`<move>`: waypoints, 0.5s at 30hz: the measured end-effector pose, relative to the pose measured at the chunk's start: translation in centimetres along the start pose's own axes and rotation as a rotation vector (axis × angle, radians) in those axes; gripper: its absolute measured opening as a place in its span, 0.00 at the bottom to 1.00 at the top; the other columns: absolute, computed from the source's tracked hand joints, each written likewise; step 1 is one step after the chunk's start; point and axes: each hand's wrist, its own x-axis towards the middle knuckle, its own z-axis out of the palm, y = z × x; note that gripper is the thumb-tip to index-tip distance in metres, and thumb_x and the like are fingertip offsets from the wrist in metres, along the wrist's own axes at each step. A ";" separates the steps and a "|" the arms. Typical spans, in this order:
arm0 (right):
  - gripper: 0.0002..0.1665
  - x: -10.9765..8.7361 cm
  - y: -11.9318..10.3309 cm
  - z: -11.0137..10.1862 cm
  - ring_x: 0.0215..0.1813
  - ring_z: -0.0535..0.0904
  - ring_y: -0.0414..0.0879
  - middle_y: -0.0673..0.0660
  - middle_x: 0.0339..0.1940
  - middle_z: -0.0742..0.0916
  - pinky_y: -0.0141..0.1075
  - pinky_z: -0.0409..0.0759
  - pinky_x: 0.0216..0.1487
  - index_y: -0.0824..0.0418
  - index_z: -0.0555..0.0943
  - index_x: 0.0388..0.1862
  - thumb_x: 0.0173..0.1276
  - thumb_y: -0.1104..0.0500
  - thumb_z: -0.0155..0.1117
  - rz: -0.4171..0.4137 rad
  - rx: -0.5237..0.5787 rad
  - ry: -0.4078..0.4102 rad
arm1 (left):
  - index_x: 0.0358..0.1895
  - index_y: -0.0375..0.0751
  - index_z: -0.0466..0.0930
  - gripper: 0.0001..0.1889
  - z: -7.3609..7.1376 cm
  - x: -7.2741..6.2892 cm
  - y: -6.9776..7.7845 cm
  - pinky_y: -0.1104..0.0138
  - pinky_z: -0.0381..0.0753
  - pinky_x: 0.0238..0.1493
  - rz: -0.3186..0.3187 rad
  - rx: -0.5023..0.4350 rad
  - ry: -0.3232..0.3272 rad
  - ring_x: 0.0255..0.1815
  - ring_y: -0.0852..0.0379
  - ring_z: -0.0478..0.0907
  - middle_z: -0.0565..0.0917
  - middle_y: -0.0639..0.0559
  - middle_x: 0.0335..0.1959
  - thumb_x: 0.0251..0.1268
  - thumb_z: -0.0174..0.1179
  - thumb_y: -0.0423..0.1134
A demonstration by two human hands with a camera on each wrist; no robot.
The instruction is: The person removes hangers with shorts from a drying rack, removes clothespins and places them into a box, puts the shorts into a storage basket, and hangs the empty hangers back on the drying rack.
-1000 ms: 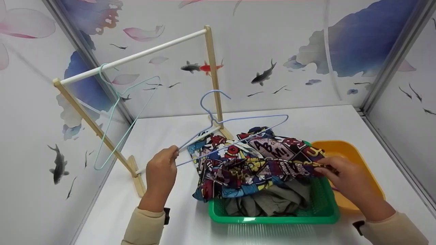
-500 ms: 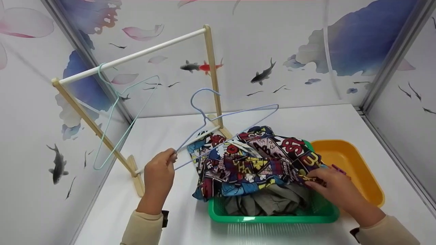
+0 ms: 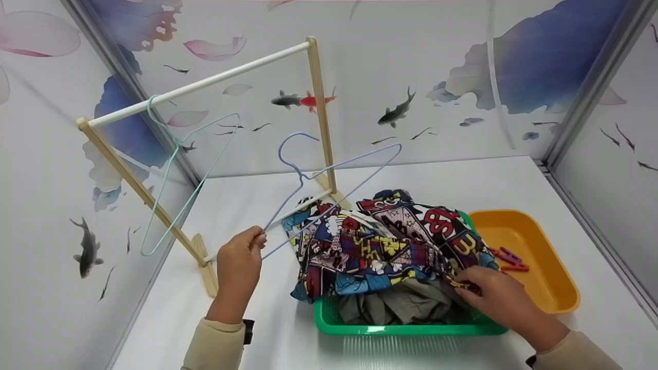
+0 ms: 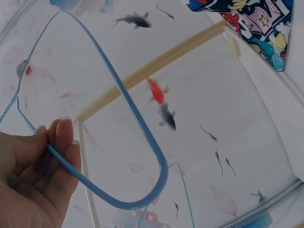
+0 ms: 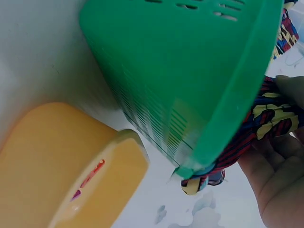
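My left hand (image 3: 240,264) pinches one end of a blue wire hanger (image 3: 334,167) between thumb and fingers. The hanger is held up with its hook on top, and in the head view it overlaps the cloth behind. A comic-print garment (image 3: 380,252) with bright lettering lies heaped over a green basket (image 3: 411,330). Its gathered edge is pinched by my right hand (image 3: 496,298) at the basket's right side. The right wrist view shows that bunched cloth (image 5: 273,114) between thumb and fingers. Under it, grey-green cloth (image 3: 406,303) fills the basket.
A wooden rack (image 3: 321,103) with a white bar stands at the back left, a mint-green hanger (image 3: 164,177) hooked on it. Right of the basket sits a yellow tray (image 3: 558,272) with several red and purple clothespins (image 3: 514,267). Walls with painted fish enclose the table.
My right hand has moved left and down with the garment's edge, baring the clothespins in the tray. The blue hanger has tilted, its far end rising and shifting left.
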 end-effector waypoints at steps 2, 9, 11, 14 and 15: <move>0.06 0.0 0.0 0.3 0.36 0.76 0.42 0.46 0.36 0.84 0.45 0.83 0.43 0.51 0.82 0.37 0.61 0.57 0.71 0.003 -0.004 -0.022 | 0.39 0.28 0.84 0.05 0.1 0.0 0.0 0.56 0.85 0.36 -0.013 -0.009 -0.011 0.32 0.48 0.86 0.87 0.41 0.31 0.60 0.62 0.25; 0.04 -0.3 0.4 0.9 0.33 0.72 0.36 0.40 0.32 0.81 0.38 0.81 0.39 0.46 0.82 0.34 0.66 0.49 0.65 -0.022 -0.014 -0.042 | 0.39 0.28 0.84 0.05 0.4 -0.2 -0.1 0.56 0.85 0.36 -0.078 -0.059 -0.052 0.32 0.49 0.85 0.87 0.41 0.31 0.61 0.62 0.26; 0.04 -0.4 0.5 0.8 0.33 0.71 0.36 0.39 0.31 0.80 0.37 0.80 0.38 0.46 0.81 0.34 0.68 0.50 0.63 -0.027 0.000 -0.050 | 0.39 0.29 0.84 0.05 0.6 -0.2 -0.2 0.55 0.84 0.36 -0.097 -0.071 -0.061 0.32 0.49 0.85 0.87 0.42 0.31 0.62 0.62 0.26; 0.03 -0.6 0.6 0.7 0.34 0.72 0.37 0.39 0.32 0.80 0.38 0.81 0.40 0.47 0.81 0.35 0.69 0.53 0.62 -0.038 0.013 -0.044 | 0.40 0.29 0.84 0.05 0.7 -0.2 -0.4 0.55 0.84 0.37 -0.113 -0.083 -0.072 0.32 0.49 0.85 0.87 0.42 0.31 0.62 0.62 0.27; 0.02 -0.7 0.6 0.6 0.35 0.73 0.38 0.40 0.33 0.81 0.40 0.82 0.42 0.47 0.82 0.36 0.69 0.54 0.63 -0.037 0.019 -0.037 | 0.39 0.29 0.84 0.05 0.8 -0.2 -0.4 0.55 0.84 0.37 -0.111 -0.087 -0.072 0.32 0.49 0.85 0.87 0.42 0.31 0.62 0.62 0.27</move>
